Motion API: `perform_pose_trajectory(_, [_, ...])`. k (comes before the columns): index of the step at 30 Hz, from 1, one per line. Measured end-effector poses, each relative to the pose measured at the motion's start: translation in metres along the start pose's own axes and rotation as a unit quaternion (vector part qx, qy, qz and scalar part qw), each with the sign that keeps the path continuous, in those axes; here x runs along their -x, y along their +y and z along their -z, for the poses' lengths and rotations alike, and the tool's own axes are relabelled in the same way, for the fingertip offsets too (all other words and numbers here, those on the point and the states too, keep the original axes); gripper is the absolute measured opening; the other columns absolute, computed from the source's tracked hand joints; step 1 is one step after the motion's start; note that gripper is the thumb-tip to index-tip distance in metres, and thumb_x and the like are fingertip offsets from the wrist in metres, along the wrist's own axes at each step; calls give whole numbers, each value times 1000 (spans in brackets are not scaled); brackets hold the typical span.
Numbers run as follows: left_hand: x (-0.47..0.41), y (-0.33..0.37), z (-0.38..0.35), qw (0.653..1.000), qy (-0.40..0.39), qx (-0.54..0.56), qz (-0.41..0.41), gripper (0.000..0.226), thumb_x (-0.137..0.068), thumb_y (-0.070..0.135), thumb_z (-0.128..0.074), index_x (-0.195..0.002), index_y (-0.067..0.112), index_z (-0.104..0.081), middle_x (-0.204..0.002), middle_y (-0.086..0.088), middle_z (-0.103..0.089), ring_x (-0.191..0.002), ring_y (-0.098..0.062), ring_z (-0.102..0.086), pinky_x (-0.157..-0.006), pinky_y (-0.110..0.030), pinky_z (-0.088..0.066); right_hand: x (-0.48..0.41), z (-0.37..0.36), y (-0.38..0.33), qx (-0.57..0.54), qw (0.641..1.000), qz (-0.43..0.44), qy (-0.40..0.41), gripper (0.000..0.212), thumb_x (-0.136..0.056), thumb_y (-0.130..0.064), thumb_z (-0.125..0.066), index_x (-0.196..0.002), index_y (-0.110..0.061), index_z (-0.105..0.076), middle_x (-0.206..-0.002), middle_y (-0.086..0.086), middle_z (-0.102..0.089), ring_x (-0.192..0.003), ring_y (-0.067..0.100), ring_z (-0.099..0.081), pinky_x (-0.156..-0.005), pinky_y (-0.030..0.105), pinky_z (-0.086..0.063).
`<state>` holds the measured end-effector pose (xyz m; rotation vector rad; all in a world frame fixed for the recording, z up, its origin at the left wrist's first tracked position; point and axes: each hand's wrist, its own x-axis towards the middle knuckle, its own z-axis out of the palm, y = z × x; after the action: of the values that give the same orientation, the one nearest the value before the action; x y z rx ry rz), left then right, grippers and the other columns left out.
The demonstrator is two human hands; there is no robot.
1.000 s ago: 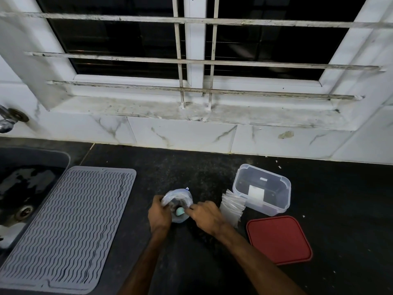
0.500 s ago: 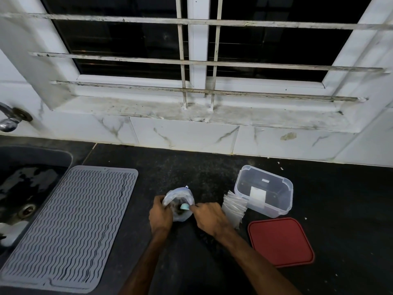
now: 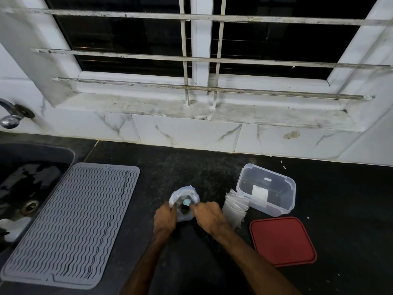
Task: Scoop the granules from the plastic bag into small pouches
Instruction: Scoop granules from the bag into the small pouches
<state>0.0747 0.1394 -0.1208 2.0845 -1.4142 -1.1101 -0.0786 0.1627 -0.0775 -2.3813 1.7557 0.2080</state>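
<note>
- Head view: bag (image 3: pixel 179 195) stands on the table (image 3: pixel 191 167); left hand (image 3: pixel 164 218) grips its rim, fingers curled.
- Inside the bag's mouth, right hand (image 3: pixel 209 216) pinches a teal scoop (image 3: pixel 187 202).
- Just right of the bag lie pouches (image 3: pixel 235 206).
- Risk: the limp bag could sag or tip as the scoop lifts, spilling its contents.

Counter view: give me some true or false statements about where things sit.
The left hand grips the plastic bag. True.
The right hand holds a teal scoop at the bag's mouth. True.
The red lid covers the clear box. False: it lies on the counter beside the open box.
The grey mat lies right of the bag. False: it lies left, by the sink.
The pouches stand between the right hand and the box. True.
</note>
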Motion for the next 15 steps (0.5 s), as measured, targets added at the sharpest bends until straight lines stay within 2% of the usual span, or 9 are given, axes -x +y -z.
perform_pose_trajectory(3, [-2, -2, 2, 999, 0, 48, 23, 38, -98, 39, -45, -116, 9, -60, -113, -15, -64, -94, -32, -65, -77, -50, -59, -3, -3, 3, -45, 998, -45, 1, 29, -98, -18, -45, -124, -18, -55, -112, 9, -67, -101, 30, -65, -83, 40, -49])
perform_pose_trajectory(7, [5, 8, 5, 988, -14, 143, 58, 26, -100, 31, -48, -111, 9, -55, -108, -14, -58, -83, -32, -65, -63, -50, -61, -2, -13, 10, -125, 987, -92, 41, 28, -97, -30, -45, -118, -25, -63, -106, 6, -69, -97, 26, -65, -83, 38, -50])
perform_pose_trajectory(9, [6, 11, 4, 979, -22, 190, 74, 30, -98, 30, -53, -114, 6, -55, -109, -15, -57, -86, -32, -64, -59, -47, -60, -1, -19, 11, -153, 980, -109, 58, 29, -96, -34, -46, -117, -28, -65, -104, 4, -70, -96, 25, -66, -83, 37, -50])
perform_pose_trajectory(13, [3, 12, -1, 987, -7, 159, 23, 30, -90, 33, -66, -109, 10, -66, -105, -9, -68, -93, -23, -63, -79, -34, -51, -2, -25, 9, -196, 970, -129, 68, 26, -93, -33, -50, -112, -29, -67, -103, 1, -71, -96, 23, -66, -81, 35, -51])
perform_pose_trajectory(15, [2, 11, -3, 988, -3, 157, 11, 34, -82, 31, -75, -107, 8, -66, -104, -6, -69, -95, -22, -65, -82, -35, -53, -2, -28, 8, -214, 964, -143, 69, 25, -93, -32, -51, -109, -27, -68, -102, 0, -71, -95, 22, -67, -80, 33, -51])
